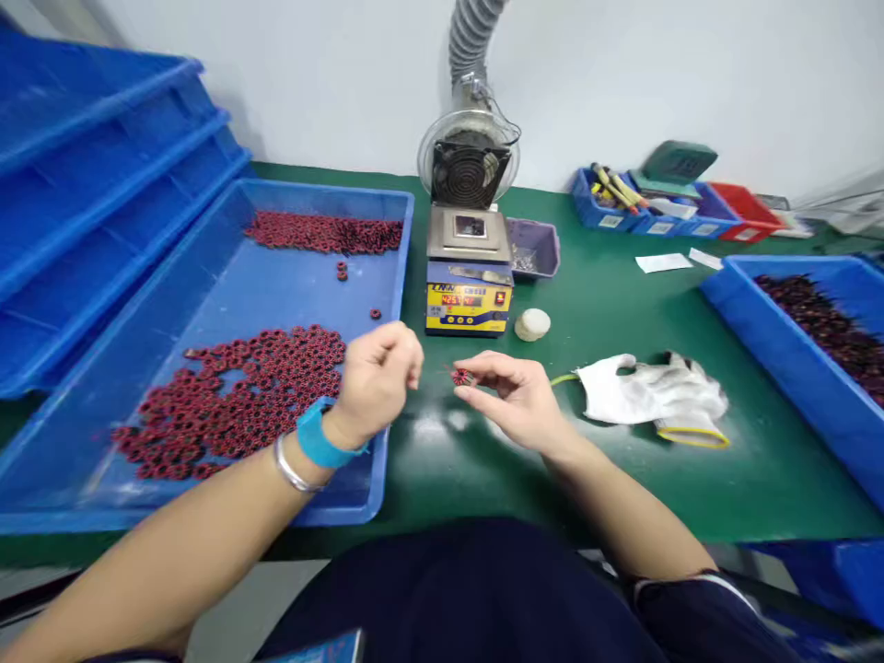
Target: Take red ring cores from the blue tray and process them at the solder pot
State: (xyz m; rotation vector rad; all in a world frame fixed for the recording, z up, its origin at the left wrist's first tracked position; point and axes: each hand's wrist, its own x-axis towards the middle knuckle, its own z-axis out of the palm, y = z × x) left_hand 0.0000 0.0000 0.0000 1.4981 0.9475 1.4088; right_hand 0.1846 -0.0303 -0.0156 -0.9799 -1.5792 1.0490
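Observation:
Between the thumb and fingertips of my right hand is a small red wire-wound coil with a dark centre, thin wire ends poking out to its left. My left hand, with a blue band and a silver bangle at the wrist, is closed just left of the coil, over the tray's right rim. Its fingertips face away, so whatever they may grip is hidden. Many similar coils lie in the large blue tray under and beyond my left arm. Ahead stands a solder pot with a lit red display.
Stacked blue trays rise at the left. Behind the pot are a fan and a duct hose. A purple bin, a round white pad, white gloves and another blue tray are to the right.

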